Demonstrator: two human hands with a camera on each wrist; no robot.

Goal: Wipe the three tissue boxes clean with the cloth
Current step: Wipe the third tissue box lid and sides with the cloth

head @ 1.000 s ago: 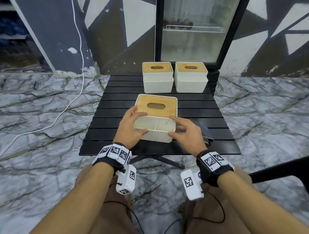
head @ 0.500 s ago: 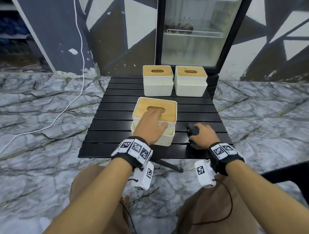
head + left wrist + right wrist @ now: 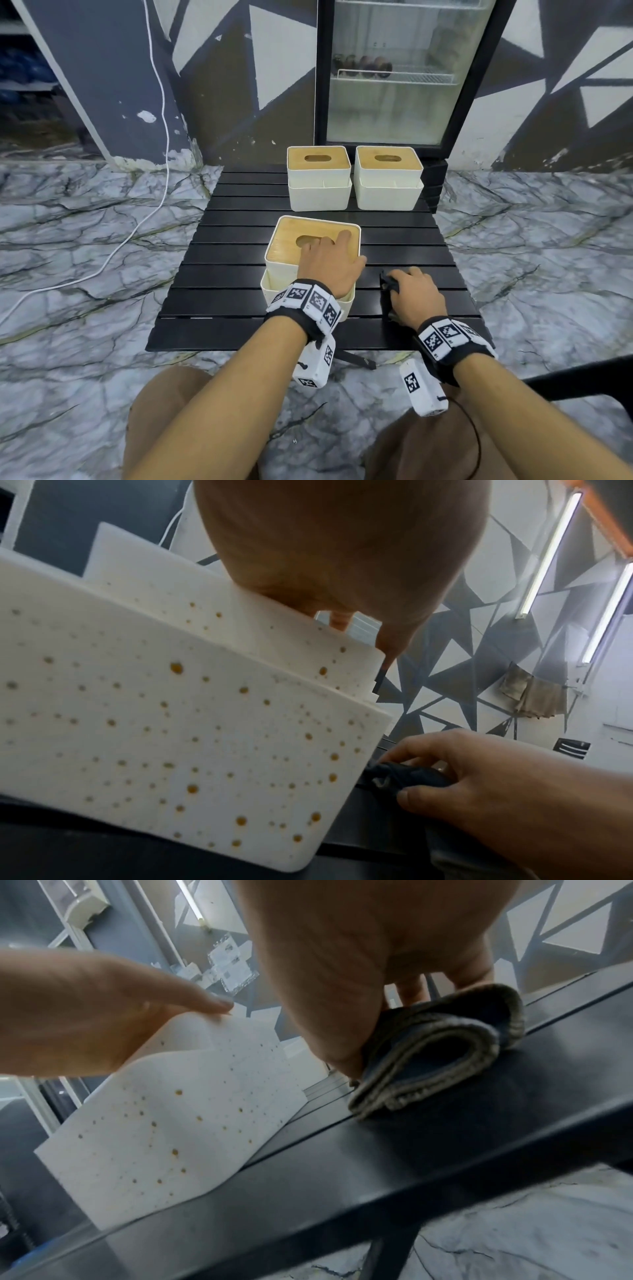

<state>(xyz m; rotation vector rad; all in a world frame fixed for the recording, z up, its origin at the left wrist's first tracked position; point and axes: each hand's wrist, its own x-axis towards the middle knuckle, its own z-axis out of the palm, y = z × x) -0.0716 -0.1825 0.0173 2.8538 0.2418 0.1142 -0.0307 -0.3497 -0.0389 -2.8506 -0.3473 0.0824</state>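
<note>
since a second ago both hands left the box front: the left hand (image 3: pixel 328 261) now lies flat on the wooden lid of the near tissue box (image 3: pixel 286 245), fingers straight. the right hand (image 3: pixel 415 295), at 3 o'clock of that box, curls round the dark cloth (image 3: pixel 441 1047) on the black table (image 3: pixel 219 301). two more tissue boxes (image 3: pixel 319 178) sit at 12 o'clock.
</note>
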